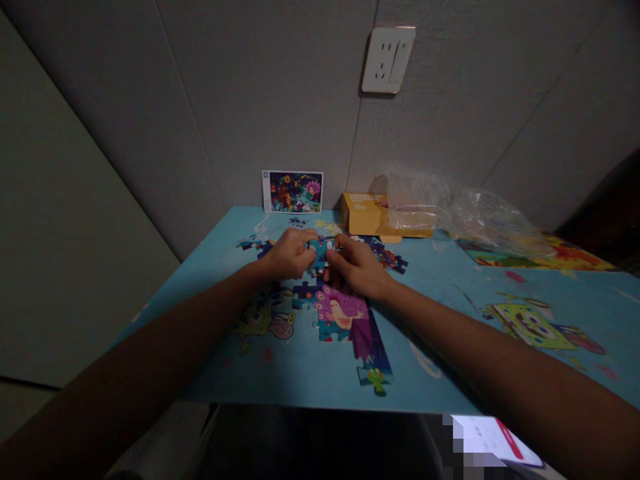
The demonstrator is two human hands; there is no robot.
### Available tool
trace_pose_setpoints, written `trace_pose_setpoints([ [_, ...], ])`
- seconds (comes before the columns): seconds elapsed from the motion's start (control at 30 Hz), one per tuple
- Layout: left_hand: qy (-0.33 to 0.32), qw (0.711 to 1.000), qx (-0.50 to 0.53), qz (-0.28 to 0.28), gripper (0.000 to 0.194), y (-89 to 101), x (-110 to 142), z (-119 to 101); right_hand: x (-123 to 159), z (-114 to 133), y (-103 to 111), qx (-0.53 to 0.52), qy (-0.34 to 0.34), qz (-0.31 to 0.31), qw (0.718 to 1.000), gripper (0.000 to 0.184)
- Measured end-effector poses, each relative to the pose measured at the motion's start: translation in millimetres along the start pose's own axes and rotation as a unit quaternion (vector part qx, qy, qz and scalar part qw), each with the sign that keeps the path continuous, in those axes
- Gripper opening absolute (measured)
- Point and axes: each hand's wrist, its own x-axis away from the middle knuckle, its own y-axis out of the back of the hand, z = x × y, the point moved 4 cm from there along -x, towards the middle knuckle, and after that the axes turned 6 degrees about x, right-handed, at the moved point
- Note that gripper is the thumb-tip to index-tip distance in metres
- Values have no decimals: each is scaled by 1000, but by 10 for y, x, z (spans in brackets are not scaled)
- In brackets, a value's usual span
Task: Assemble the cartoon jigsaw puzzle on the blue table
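Between my two hands is a teal jigsaw puzzle piece (321, 253), raised a little toward the back of the table. My left hand (291, 253) has its fingers curled, gripping the piece's left side. Thumb and fingers of my right hand (357, 265) pinch its right side. Nearer to me lies a joined section of jigsaw puzzle (345, 308) with a pink bird on it, running down to a green frog piece (376, 380). Other puzzle pieces (257, 247) lie behind my left hand, and more dark pieces (393, 259) lie past my right hand. My fingers hide some pieces.
A picture card (295, 192) leans on the wall at the back. To its right stand a yellow box (365, 217) and a clear plastic bag (425, 200). A colourful sheet (550, 253) lies at the far right of the blue cartoon-printed table (440, 300). A socket (389, 60) is on the wall.
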Motion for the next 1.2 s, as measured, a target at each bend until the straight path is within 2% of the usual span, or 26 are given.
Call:
trace_pose_setpoints([
  [0.23, 22, 1000, 7, 6, 7, -14, 1, -15, 2, -15, -2, -21, -6, 2, 1000, 28],
  [0.5, 5, 999, -40, 4, 9, -21, -2, -16, -6, 11, 110, 72, 1, -65, 995, 37],
  [0.6, 2, 998, -53, 17, 9, -43, -4, -10, -23, 4, 130, 64, 15, -79, 995, 34],
  [0.7, -6, 998, -60, 31, 10, -63, -4, -9, -52, -37, 130, 21, 11, -68, 997, 34],
  [0.93, -2, 997, -70, 41, 12, -67, 0, -5, -99, -56, 129, -88, -36, -16, 995, 49],
  [1.2, -18, 995, -82, 47, 11, -71, -1, 9, -79, -15, 138, -74, -28, -1, 997, 44],
])
